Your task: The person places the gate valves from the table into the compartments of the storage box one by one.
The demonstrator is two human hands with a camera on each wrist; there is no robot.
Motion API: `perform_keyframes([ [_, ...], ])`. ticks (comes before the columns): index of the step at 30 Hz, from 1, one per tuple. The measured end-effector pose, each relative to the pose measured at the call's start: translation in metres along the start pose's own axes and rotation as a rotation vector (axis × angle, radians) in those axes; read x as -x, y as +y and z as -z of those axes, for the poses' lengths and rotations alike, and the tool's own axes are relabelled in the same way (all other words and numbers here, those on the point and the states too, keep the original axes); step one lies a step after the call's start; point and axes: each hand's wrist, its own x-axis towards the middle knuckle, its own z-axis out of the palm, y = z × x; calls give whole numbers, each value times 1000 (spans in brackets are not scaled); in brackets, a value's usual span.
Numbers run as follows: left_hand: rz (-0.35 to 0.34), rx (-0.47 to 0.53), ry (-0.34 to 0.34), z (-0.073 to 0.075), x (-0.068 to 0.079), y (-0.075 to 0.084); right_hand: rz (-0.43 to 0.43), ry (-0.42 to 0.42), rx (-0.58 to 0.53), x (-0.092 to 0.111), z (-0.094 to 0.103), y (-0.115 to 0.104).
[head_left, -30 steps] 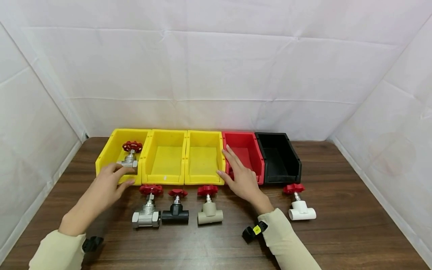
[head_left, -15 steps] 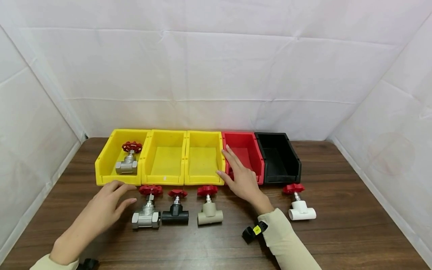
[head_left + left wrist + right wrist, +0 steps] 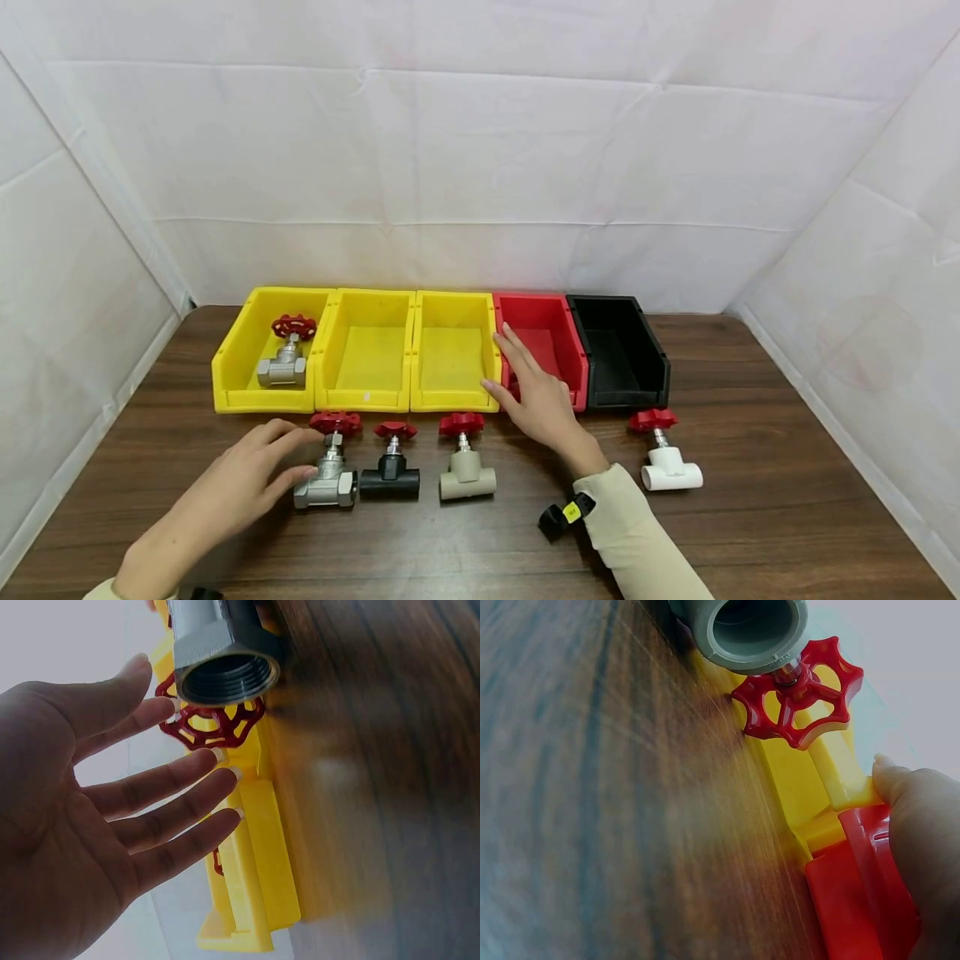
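Observation:
My left hand, fingers spread and loosely bent, is beside a metal valve with a red handwheel standing on the table. In the left wrist view the thumb and fingers reach toward the valve's threaded end and its handwheel, with nothing in the palm. My right hand rests, fingers extended, over the red bin and the edge of the adjoining yellow bin. A second metal valve stands inside the leftmost yellow bin.
Right of the metal valve stand a black valve and a beige valve, both red-wheeled. A white valve stands farther right, before the black bin. Another yellow bin is second in the row. White sheets surround the table.
My left hand has let go of the metal valve in the leftmost bin, drawn back toward me, then moved right to the metal valve on the table. The right hand has stayed still.

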Motion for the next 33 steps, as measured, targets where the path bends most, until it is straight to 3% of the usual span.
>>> perform_keyframes([
  [23,-110,-83,-81,-14,-3,9,-7,-3,5,-1,0,1],
  [33,-88,-75,-179,-17,-7,14,6,5,-1,0,-1,1],
])
